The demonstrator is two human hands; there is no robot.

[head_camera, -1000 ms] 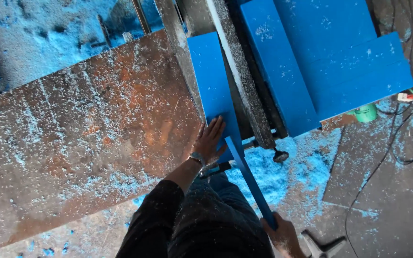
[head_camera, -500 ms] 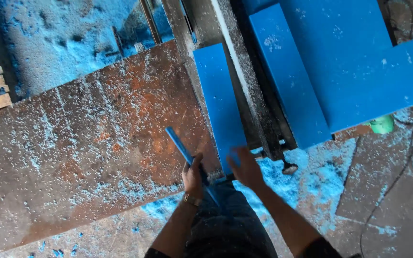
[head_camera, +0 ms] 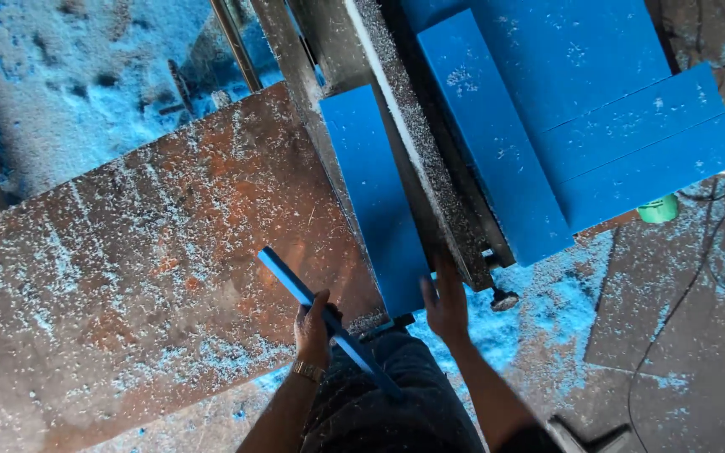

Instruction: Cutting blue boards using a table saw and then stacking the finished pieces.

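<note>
My left hand [head_camera: 314, 323] grips a thin blue strip [head_camera: 295, 289] that slants over the rusty metal table [head_camera: 127, 268], its lower end over my lap. My right hand [head_camera: 446, 304] rests with fingers spread on the near end of a blue board [head_camera: 375, 197]. That board lies along a grey metal rail [head_camera: 413, 147] at the table's right edge.
Wider blue boards [head_camera: 581, 126] lie stacked beyond the rail at the upper right. Blue shavings cover the floor [head_camera: 539, 319] and the heap at the upper left [head_camera: 60, 75]. A green cup [head_camera: 658, 208] and black cables [head_camera: 715, 260] sit at the right.
The blue strip passed from my right hand to my left and swung left over the table. My right hand came up onto the end of the blue board.
</note>
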